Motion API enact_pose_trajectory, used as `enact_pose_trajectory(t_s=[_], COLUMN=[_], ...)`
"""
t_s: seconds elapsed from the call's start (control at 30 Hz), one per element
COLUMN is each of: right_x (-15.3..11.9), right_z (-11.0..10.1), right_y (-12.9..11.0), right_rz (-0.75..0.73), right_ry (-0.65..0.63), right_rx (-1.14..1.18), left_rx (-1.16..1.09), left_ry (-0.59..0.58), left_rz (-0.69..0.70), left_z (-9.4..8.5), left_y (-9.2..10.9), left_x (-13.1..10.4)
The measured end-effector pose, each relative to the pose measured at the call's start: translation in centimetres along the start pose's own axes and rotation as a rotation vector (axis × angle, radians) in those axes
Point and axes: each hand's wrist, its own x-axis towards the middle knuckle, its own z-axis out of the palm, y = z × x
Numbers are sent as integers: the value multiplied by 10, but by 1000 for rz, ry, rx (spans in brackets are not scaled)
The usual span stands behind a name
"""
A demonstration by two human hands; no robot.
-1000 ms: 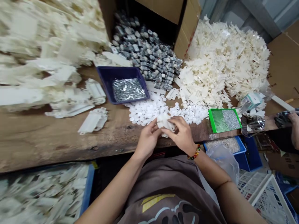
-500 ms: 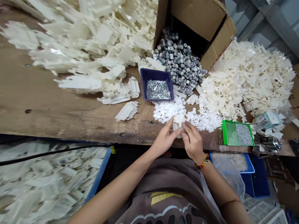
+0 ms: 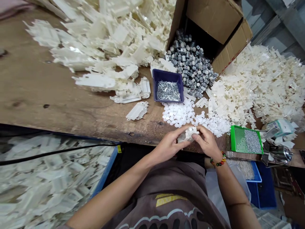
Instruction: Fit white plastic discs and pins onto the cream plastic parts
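Note:
Near the front edge of the wooden table, a small whitish plastic part [image 3: 188, 133] is held between both hands. My left hand [image 3: 170, 143] grips it from the left, thumb below and fingers behind. On the other side my right hand [image 3: 207, 141], with a beaded bracelet at the wrist, pinches its right end. Just beyond the hands lie white discs [image 3: 178, 113] and small white pieces [image 3: 215, 124]. A purple tray [image 3: 156, 86] of metal pins stands behind the discs. To the left rests a separate translucent part [image 3: 137, 110].
An open cardboard box [image 3: 209, 19] spills grey metal-like pieces [image 3: 190, 63]. Cream plastic parts are heaped at back left [image 3: 107, 41] and right [image 3: 264, 79]. A green tray [image 3: 233, 140] holds tiny pins. Below the table at left is a bin of parts [image 3: 52, 178].
The held part has turned from upright to lying more sideways, and both hands have shifted slightly right and down. The whole view has also shifted.

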Motion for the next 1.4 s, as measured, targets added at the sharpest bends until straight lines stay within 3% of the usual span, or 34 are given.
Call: enact_pose_trajectory(t_s=[0.23, 0.37, 0.57, 0.67, 0.77, 0.97, 1.13, 1.27, 1.4], right_x=[-7, -1, 5, 1, 1, 3, -2, -3, 21], right_z=[12, 19, 27, 33, 34, 25, 31, 31, 35], right_y=[3, 4, -10, -17, -18, -17, -12, -8, -13], right_rz=[46, 66, 100, 101, 108, -97, -251, -201, -55], right_ry=[156, 221, 92, 169, 163, 101, 99, 79, 18], right_rx=[20, 39, -153, -183, -179, -252, -367, -256, -11], left_rx=[37, -8, -388, -479, -518, -546, -558, -587, -530], left_ry=[38, 29, 20, 26, 37, 62, 109, 56, -55], left_rz=[37, -14, -168, -185, -196, -232, -248, -292, -371], left_z=[10, 7, -9, -12, -14, -16, -9, -11, -37], left_y=[2, -3, -14, -16, -18, -13, -10, -13, -20], left_x=[-4, -3, 2, 1, 0, 0, -1, -6, -35])
